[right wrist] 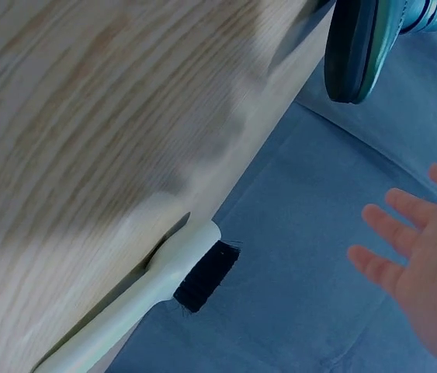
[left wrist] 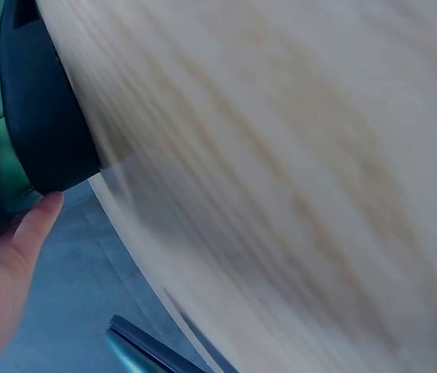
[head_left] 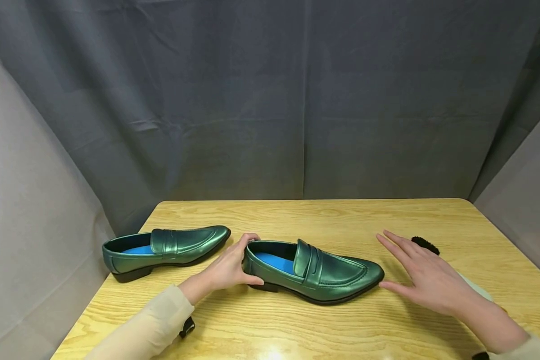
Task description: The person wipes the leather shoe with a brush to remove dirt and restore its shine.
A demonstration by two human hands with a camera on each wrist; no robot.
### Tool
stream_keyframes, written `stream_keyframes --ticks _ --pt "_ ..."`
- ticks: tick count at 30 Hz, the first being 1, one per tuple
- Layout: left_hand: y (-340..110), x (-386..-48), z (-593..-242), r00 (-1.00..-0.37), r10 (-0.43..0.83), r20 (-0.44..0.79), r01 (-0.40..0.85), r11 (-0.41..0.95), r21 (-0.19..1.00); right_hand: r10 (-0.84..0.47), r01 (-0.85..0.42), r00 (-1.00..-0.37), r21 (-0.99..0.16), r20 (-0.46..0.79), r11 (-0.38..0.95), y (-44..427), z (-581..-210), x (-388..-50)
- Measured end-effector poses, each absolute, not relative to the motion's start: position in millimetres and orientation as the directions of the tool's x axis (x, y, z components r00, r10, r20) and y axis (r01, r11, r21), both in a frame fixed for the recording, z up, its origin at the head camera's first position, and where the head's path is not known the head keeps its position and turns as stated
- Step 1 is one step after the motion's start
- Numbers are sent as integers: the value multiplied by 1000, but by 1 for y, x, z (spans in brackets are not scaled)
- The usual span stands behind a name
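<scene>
A green metallic loafer [head_left: 333,277] with a blue insole is in the middle of the head view, its toe pointing right. My left hand [head_left: 227,265] grips it at the heel, thumb on the near side and fingers around the back. The left wrist view shows the black heel block [left wrist: 47,109] close to the wood; I cannot tell whether the sole touches it. Just right of the toe, my right hand [head_left: 425,277] is spread and holds nothing. Behind that hand lies a brush [right wrist: 144,291] with a pale handle and black bristles, partly hidden in the head view.
A matching green loafer [head_left: 171,250] stands at the left side of the wooden table [head_left: 297,220], toe to the right. Dark grey cloth [head_left: 252,100] hangs behind the table, with paler cloth panels [head_left: 31,225] at both sides.
</scene>
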State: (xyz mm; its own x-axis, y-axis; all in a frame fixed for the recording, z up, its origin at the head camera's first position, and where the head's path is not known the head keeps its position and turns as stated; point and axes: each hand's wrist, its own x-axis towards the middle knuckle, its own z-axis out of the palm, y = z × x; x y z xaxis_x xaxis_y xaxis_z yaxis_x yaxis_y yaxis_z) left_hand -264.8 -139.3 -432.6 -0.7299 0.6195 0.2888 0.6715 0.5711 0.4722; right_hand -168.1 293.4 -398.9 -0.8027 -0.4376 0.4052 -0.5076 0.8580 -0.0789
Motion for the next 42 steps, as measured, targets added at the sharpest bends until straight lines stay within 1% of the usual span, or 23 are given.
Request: stream_keyframes --ticks 3,9,18,27,31,37,42 --pt "-141 -266 -434 -718 640 274 679 557 477 -436 -507 -803 -81 405 858 294 -399 -168" --pt "-144 -266 -436 -725 656 209 656 565 500 -417 -492 -822 -115 388 863 297 -400 -166" --pt "-145 -267 -437 -730 658 184 638 560 528 -398 -475 -828 -117 394 872 302 -398 -162" --pt "-144 -270 -437 -688 699 197 675 516 527 -378 -458 -834 -123 402 880 308 -399 -160" --pt "-141 -271 -435 -672 713 202 678 482 555 -365 -441 -850 -134 379 888 311 -398 -157" --pt "-134 -271 -431 -666 732 144 637 459 619 -342 -420 -870 -170 354 892 318 -395 -151" --pt "-131 -270 -428 -687 720 96 591 477 651 -315 -393 -880 -173 354 903 327 -395 -149"
